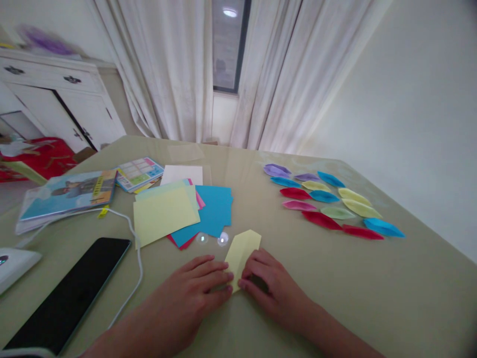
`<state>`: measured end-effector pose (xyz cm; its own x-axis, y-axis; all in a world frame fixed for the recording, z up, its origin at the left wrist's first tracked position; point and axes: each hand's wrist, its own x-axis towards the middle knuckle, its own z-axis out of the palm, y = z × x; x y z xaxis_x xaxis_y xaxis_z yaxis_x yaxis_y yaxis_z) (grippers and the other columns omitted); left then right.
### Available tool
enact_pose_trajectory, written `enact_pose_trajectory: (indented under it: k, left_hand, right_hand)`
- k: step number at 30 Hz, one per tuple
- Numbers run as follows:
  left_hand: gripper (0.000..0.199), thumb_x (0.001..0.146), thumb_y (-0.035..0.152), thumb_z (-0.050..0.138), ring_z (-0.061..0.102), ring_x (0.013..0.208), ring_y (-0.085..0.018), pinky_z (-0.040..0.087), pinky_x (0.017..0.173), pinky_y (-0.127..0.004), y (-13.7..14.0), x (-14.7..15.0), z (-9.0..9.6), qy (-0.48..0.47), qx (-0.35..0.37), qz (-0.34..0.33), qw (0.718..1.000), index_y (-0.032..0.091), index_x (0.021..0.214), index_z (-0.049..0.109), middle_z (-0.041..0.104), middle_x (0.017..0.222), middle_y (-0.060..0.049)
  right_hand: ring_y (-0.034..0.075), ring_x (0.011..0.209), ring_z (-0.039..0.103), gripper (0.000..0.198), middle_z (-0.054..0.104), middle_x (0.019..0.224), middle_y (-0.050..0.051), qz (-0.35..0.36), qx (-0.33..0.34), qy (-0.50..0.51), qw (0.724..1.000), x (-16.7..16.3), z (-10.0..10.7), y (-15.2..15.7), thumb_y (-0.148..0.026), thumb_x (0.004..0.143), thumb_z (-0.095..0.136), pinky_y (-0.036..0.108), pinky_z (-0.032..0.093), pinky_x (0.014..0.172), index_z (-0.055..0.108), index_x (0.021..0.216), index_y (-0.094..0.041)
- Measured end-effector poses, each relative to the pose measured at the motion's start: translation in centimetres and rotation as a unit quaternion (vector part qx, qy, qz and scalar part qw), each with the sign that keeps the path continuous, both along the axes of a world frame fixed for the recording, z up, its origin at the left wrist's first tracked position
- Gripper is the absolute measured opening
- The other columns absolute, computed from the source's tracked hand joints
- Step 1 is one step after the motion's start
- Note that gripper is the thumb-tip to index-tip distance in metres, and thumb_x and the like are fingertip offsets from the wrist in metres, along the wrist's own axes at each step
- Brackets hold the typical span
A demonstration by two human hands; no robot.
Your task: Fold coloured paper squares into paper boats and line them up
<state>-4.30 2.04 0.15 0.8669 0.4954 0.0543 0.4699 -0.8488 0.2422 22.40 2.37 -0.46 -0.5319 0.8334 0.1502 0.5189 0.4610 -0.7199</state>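
A pale yellow folded paper (pixel 243 248) lies on the table in front of me, long and narrow with angled corners at its far end. My left hand (pixel 203 288) rests flat along its left edge, fingers stretched out and fingertips on the paper. On the other side, my right hand (pixel 270 283) pinches the near right edge between thumb and fingers. Beyond lies a loose stack of coloured sheets, with a yellow sheet (pixel 166 214) on top and blue sheets (pixel 214 209) beside it. Several folded paper boats (pixel 322 221) in many colours are set out at the right.
A black phone (pixel 70 298) lies at the left, near a white cable (pixel 139 258) and a white device (pixel 17 266). Books (pixel 70 194) and a card (pixel 141 174) sit behind them. The table's far edge meets curtains (pixel 171 74); a wall (pixel 417 109) stands at the right.
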Motion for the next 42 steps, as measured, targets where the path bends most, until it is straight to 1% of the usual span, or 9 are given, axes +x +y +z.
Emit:
enact_pose_trajectory:
  k: [3,6,12,19,25,28,34,38,42]
  left_hand:
    - [0.087,0.072,-0.007,0.051,0.061,0.141,-0.025,0.046,0.123,-0.051,-0.1,-0.1,0.3,0.009,-0.019,0.002,1.0,0.031,0.15,0.057,0.06,0.158,0.0]
    - [0.086,0.072,-0.006,0.053,0.061,0.142,-0.025,0.047,0.122,-0.049,-0.2,-0.2,0.4,-0.003,-0.025,0.007,1.0,0.031,0.15,0.058,0.059,0.159,-0.001]
    - [0.079,0.077,-0.003,0.056,0.061,0.141,-0.025,0.047,0.122,-0.044,-0.4,-0.3,0.0,-0.041,-0.039,0.016,0.998,0.032,0.148,0.06,0.059,0.159,-0.001]
    - [0.085,0.072,-0.005,0.054,0.061,0.142,-0.028,0.051,0.119,-0.048,-0.2,-0.2,1.3,-0.01,-0.062,0.007,0.998,0.029,0.149,0.061,0.058,0.16,-0.003]
    - [0.08,0.07,-0.006,0.051,0.063,0.14,-0.024,0.051,0.119,-0.044,0.0,-0.5,2.1,-0.042,-0.09,0.017,0.995,0.028,0.141,0.065,0.063,0.156,-0.001]
    - [0.076,0.071,-0.006,0.05,0.063,0.139,-0.023,0.05,0.119,-0.042,0.0,-0.7,2.2,-0.055,-0.096,0.024,0.994,0.026,0.138,0.065,0.065,0.153,-0.001]
    - [0.085,0.071,-0.007,0.051,0.062,0.141,-0.026,0.051,0.118,-0.048,-0.1,-0.5,1.7,-0.028,-0.087,0.021,0.996,0.034,0.144,0.063,0.06,0.159,0.001]
    - [0.082,0.071,-0.005,0.054,0.062,0.14,-0.029,0.052,0.117,-0.05,-0.2,-0.3,1.8,-0.024,-0.094,0.014,0.995,0.032,0.143,0.065,0.06,0.159,-0.003]
    - [0.081,0.071,-0.005,0.052,0.061,0.141,-0.027,0.05,0.119,-0.048,-0.1,-0.4,1.8,-0.036,-0.101,0.024,0.994,0.031,0.143,0.064,0.061,0.158,-0.002]
  right_hand:
    - [0.022,0.096,0.061,0.011,0.066,0.098,0.004,-0.034,-0.022,-0.013,0.999,-0.3,-0.1,-0.1,-0.016,0.095,0.075,0.032,0.046,0.083,0.066,0.091,-0.02]
    - [0.021,0.094,0.061,0.012,0.065,0.097,0.003,-0.048,-0.041,-0.016,0.998,-0.4,0.0,-0.1,-0.017,0.095,0.076,0.031,0.046,0.082,0.066,0.089,-0.02]
    - [0.019,0.093,0.061,0.015,0.063,0.103,0.003,-0.057,-0.075,-0.021,0.995,-0.7,0.6,-0.1,-0.012,0.092,0.078,0.029,0.046,0.08,0.066,0.089,-0.02]
    - [0.019,0.09,0.061,0.017,0.063,0.1,0.002,-0.071,-0.07,-0.027,0.995,-0.8,0.5,0.0,-0.01,0.09,0.079,0.028,0.046,0.077,0.066,0.085,-0.019]
    - [0.018,0.088,0.061,0.017,0.064,0.099,0.002,-0.078,-0.076,-0.027,0.994,-0.8,0.5,0.2,-0.01,0.088,0.083,0.027,0.045,0.075,0.069,0.084,-0.018]
    - [0.018,0.087,0.061,0.017,0.064,0.097,0.002,-0.078,-0.076,-0.032,0.994,-0.7,0.4,0.2,-0.01,0.087,0.083,0.027,0.044,0.074,0.069,0.083,-0.018]
    - [0.018,0.085,0.06,0.015,0.064,0.097,0.002,-0.076,-0.065,-0.034,0.994,-0.7,0.3,0.2,-0.011,0.089,0.082,0.027,0.043,0.073,0.069,0.084,-0.018]
    - [0.017,0.083,0.06,0.016,0.063,0.096,0.001,-0.083,-0.063,-0.043,0.994,-0.9,0.4,0.3,-0.01,0.089,0.079,0.027,0.043,0.072,0.067,0.084,-0.018]
    - [0.017,0.082,0.06,0.016,0.063,0.094,0.001,-0.085,-0.068,-0.044,0.993,-0.9,0.3,0.4,-0.011,0.088,0.081,0.027,0.043,0.069,0.068,0.083,-0.018]
